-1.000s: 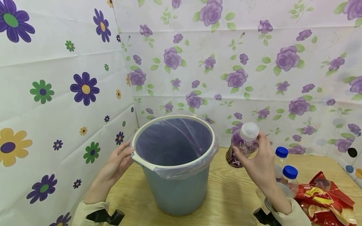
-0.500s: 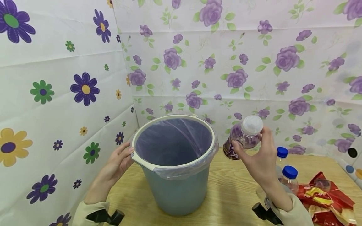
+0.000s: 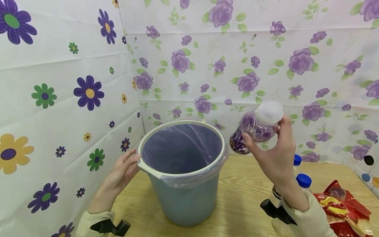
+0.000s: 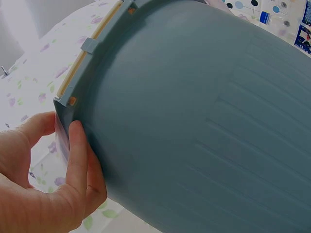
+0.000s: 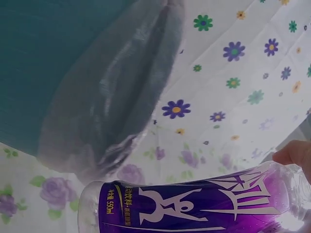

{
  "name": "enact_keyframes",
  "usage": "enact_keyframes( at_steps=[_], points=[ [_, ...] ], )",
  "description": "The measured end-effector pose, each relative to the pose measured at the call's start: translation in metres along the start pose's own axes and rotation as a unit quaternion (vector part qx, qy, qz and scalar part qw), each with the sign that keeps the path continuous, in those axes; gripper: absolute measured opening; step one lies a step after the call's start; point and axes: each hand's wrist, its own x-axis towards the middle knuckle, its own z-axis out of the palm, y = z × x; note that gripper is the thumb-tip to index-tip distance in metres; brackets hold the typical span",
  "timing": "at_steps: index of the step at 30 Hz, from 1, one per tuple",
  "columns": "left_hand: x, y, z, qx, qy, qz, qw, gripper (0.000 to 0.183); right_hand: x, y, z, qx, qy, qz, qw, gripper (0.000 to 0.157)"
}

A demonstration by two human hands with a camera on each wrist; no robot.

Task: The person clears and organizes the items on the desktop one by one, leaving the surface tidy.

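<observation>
A blue-grey trash bin [image 3: 186, 202] with a cream rim stands upright on the wooden table, lined with a thin clear plastic bag [image 3: 189, 181]. My left hand [image 3: 122, 171] holds the bin's left edge; the left wrist view shows the thumb and fingers [image 4: 77, 162] on either side of it. To the right of the bin, above the table, my right hand [image 3: 275, 158] grips a clear plastic drink bottle [image 3: 253, 126] near its neck. The bottle is tilted, with its white cap toward the upper right. Its purple label [image 5: 194, 208] shows in the right wrist view.
Clear bottles with blue caps [image 3: 304, 180] stand behind my right forearm, partly hidden. Right of them lies a crumpled red snack packet [image 3: 346, 207] on the wooden table [image 3: 241, 194]. Flowered sheets [image 3: 183, 89] hang behind and at the left.
My right hand has raised the drink bottle and tilted it further, its base swinging toward the bin. The left hand and the bin stay in place.
</observation>
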Motion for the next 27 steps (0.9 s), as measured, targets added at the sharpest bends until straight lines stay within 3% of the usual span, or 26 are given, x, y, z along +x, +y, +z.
enact_keyframes(
  at_steps=[8,16,27],
  points=[
    [0.000,0.000,0.000,-0.008,-0.007,0.007,0.9999,0.041,0.024,-0.015,0.002,0.028,0.001,-0.012,1.000,0.075],
    [0.000,0.000,0.001,-0.013,-0.005,0.003,0.9999,0.039,0.031,-0.028,0.005,0.093,-0.009,-0.009,0.996,0.073],
    [0.000,0.001,0.000,-0.011,-0.009,0.006,0.9999,0.038,0.027,-0.032,0.018,0.226,-0.066,-0.009,0.972,0.076]
  ],
)
